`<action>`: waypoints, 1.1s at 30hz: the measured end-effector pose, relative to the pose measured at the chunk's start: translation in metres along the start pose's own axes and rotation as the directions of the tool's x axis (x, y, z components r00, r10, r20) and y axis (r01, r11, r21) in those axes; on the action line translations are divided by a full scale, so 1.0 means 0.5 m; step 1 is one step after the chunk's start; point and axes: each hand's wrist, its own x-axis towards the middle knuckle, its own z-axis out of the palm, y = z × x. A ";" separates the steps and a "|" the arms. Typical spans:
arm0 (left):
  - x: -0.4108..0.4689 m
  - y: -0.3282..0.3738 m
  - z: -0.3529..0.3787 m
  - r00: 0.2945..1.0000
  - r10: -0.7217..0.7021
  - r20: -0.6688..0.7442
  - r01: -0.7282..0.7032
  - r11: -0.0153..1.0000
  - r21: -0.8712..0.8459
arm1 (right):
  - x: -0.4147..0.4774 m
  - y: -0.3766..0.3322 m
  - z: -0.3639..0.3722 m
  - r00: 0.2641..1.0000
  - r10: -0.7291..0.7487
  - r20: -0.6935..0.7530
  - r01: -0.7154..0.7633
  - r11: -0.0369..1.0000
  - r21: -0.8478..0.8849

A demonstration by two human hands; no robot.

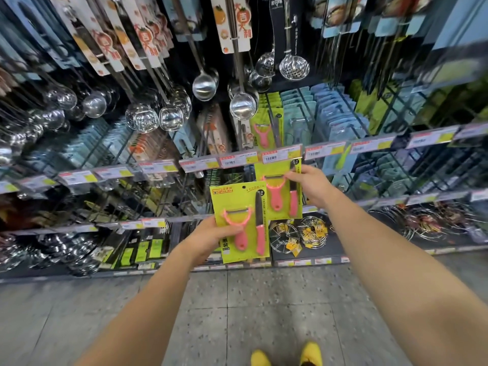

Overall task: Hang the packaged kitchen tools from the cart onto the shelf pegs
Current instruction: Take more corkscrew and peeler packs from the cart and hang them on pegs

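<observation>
Mid-hang: fingers of the right hand (307, 184) pinched a green peeler pack (285, 210) right below the price tag (281, 155); left hand (211, 239) clamped a second pack (237, 202) lower-left of them. Next, probably threading its hole onto the peg behind the tag

Lower green card (239, 199): logo at top left reads "HENLEY"; the black characters at its lower left edge end in "装". Upper green card (274, 170): print not legible. White hanging ladle card (233, 25): red characters "大吉大利". Shelf price tags (239, 159): blurred, unreadable.
</observation>
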 end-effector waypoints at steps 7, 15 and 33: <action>-0.009 0.011 0.008 1.000 -0.026 -0.012 0.026 1.000 -0.017 | 0.016 -0.013 0.009 1.000 0.009 -0.026 -0.006 0.995 0.097; 0.008 -0.007 0.005 1.000 -0.017 -0.004 0.017 0.999 -0.039 | 0.033 -0.008 0.022 1.000 0.018 -0.002 -0.017 0.993 0.118; 0.035 -0.006 0.010 1.000 0.005 0.002 -0.005 0.997 -0.071 | 0.077 -0.027 0.029 0.975 0.132 -0.179 -0.129 0.991 0.028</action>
